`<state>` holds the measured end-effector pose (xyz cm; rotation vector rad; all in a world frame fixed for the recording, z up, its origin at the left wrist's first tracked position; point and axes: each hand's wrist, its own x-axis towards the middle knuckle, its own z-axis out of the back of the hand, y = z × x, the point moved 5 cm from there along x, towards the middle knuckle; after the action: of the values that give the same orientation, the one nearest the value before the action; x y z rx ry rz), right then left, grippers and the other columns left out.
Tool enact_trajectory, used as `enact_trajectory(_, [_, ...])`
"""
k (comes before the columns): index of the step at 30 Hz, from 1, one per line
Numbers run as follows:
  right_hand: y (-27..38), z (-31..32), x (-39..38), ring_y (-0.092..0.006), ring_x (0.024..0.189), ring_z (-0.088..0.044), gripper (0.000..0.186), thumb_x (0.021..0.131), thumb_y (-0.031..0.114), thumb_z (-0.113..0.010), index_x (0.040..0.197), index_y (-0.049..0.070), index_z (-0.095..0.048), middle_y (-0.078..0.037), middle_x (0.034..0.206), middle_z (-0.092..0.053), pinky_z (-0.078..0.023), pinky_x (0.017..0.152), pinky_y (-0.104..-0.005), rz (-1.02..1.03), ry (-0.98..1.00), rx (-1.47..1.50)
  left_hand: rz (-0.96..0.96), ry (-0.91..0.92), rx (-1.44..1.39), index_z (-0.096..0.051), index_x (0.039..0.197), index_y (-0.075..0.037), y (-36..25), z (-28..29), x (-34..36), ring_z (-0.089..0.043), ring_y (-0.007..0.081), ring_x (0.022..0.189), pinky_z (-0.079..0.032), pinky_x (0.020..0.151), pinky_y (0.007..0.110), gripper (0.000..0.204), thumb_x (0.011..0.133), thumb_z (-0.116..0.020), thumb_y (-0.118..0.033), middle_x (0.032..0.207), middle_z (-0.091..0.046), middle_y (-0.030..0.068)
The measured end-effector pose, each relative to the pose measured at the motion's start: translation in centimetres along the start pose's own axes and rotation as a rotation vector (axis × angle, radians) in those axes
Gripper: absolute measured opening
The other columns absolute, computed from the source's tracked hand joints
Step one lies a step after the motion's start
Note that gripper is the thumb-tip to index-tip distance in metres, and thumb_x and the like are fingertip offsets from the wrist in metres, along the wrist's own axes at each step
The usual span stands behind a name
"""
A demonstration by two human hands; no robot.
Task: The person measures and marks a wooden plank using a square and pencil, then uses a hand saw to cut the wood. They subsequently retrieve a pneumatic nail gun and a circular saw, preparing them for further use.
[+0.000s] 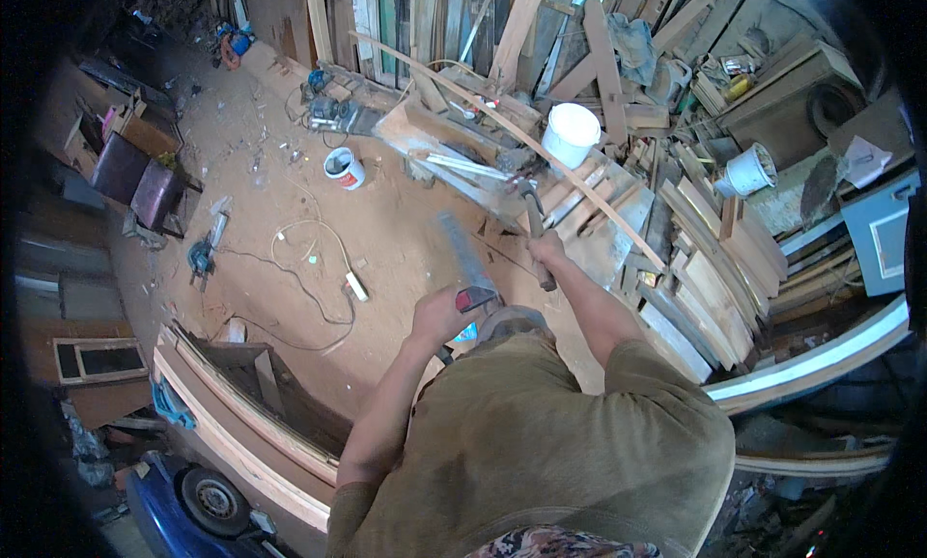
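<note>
My left hand (439, 315) is closed on the red-and-black handle of a handsaw (459, 249), whose grey blade points forward over the dusty floor and looks blurred. My right hand (545, 251) grips a hammer (535, 210) upright by its long handle, with the head near the edge of a board-covered bench (632, 210). A long thin wooden strip (599, 201) lies diagonally over that bench, beyond the hammer.
A white bucket (572, 131) stands on the bench, a smaller bucket (344, 172) on the floor (290, 191). Cables with a power strip (355, 286) lie at left. Stacked boards (715, 288) fill the right; a wooden frame (241, 413) and blue car (154, 505) are lower left.
</note>
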<state>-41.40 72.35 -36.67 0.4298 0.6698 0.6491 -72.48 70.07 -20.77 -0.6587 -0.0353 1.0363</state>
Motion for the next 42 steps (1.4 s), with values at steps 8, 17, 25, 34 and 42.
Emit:
enact_trajectory(8, [1.2,5.7,14.1,-0.0349,0.091,-0.070,0.037,0.087,0.031,-0.066,0.098,-0.004,-0.067,-0.019,0.097,-0.071,-0.055,0.080,-0.0461,0.153,-0.140,-0.249,-0.073,0.139,0.119,-0.064,0.102,-0.007,-7.3,3.6,14.7,-0.067,0.0385,0.089,-0.052,0.079,0.048,0.049,0.077,-0.071,-0.048,0.093,-0.069,0.0195])
enact_trajectory(17, [9.2,4.8,7.5,-0.0119,0.077,-0.064,0.017,0.094,0.024,-0.064,0.096,0.006,-0.065,-0.004,0.086,-0.068,-0.052,0.069,-0.0290,-0.025,0.725,0.856,-0.378,-0.026,0.222,-0.057,0.124,-0.004,-9.7,1.3,23.4,-0.061,0.0358,0.107,-0.049,0.093,0.045,0.054,0.080,-0.073,-0.029,0.113,-0.063,0.0182])
enact_trajectory(25, [-4.4,0.4,19.9,-0.0153,0.081,-0.061,0.015,0.093,0.013,-0.058,0.098,0.001,-0.064,-0.008,0.086,-0.066,-0.049,0.070,-0.0327,-0.109,-0.113,0.565,-0.069,0.050,-0.050,-0.056,0.129,-0.006,-3.6,2.1,21.0,-0.058,0.0370,0.112,-0.047,0.097,0.046,0.054,0.085,-0.070,-0.034,0.122,-0.059,0.0187])
enact_trajectory(34, [-2.6,-5.4,23.4,-0.0208,0.070,-0.061,0.011,0.094,0.016,-0.056,0.094,0.005,-0.059,-0.010,0.083,-0.062,-0.050,0.062,-0.0365,-0.550,0.127,1.032,0.571,-0.064,-0.097,-0.060,0.123,-0.005,10.6,-4.2,1.8,-0.060,0.0405,0.109,-0.049,0.092,0.047,0.049,0.087,-0.070,-0.037,0.118,-0.062,0.0221])
enact_trajectory(42, [4.3,-9.0,36.5,-0.0394,0.103,-0.064,0.068,0.085,0.049,-0.068,0.112,-0.013,-0.061,-0.030,0.123,-0.061,-0.050,0.091,-0.0437,-0.115,-0.138,0.126,0.999,0.032,-0.292,-0.064,0.118,-0.007,10.9,-10.1,-12.2,-0.068,0.0322,0.100,-0.054,0.085,0.041,0.053,0.082,-0.076,-0.043,0.108,-0.070,0.0189])
